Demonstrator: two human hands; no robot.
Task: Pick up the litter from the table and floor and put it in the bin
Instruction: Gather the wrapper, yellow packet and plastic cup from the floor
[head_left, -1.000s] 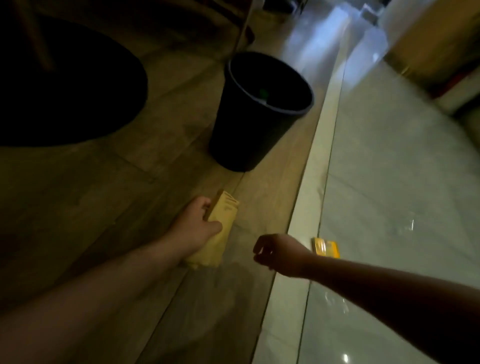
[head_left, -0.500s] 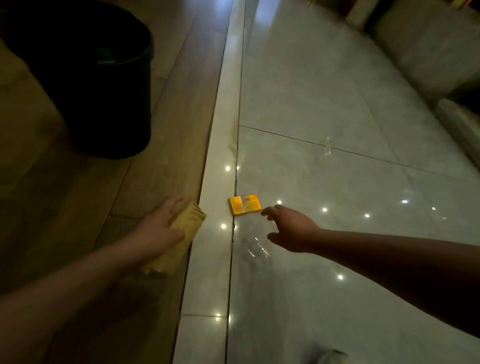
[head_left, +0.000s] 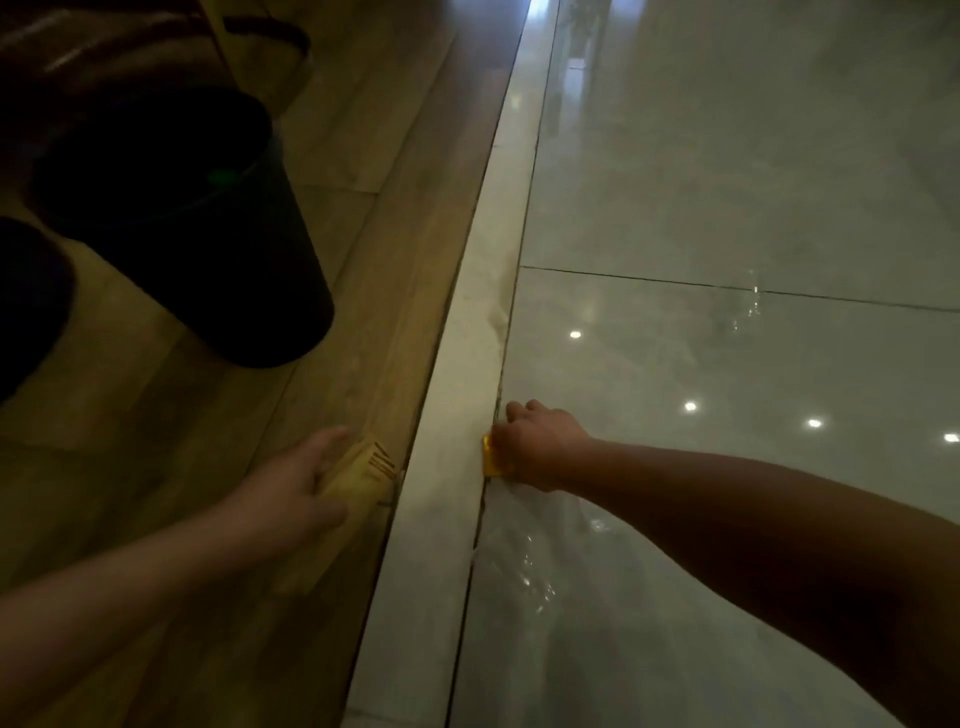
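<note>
closing right hand (head_left: 540, 447) on yellow pack (head_left: 490, 460); left hand (head_left: 296, 486) gripping box (head_left: 358, 475). next: lift, carry both to bin (head_left: 208, 234).

Both forearms bare, no sleeves in view. Left hand (head_left: 291, 483) and right hand (head_left: 540, 447): no rings, watch or gloves.

The scene is dim and slightly soft all over. The glossy tiled floor (head_left: 727, 208) catches small bright spots of ceiling light just beyond the right hand (head_left: 540, 447), and a pale glare runs along its far end. The wooden floor (head_left: 389, 182) on the left hand's (head_left: 291, 483) side is duller, and the bin (head_left: 208, 234) beyond it is almost black. Straight floor lines bend toward the edges. The left fingers (head_left: 327, 439) are blurred.
</note>
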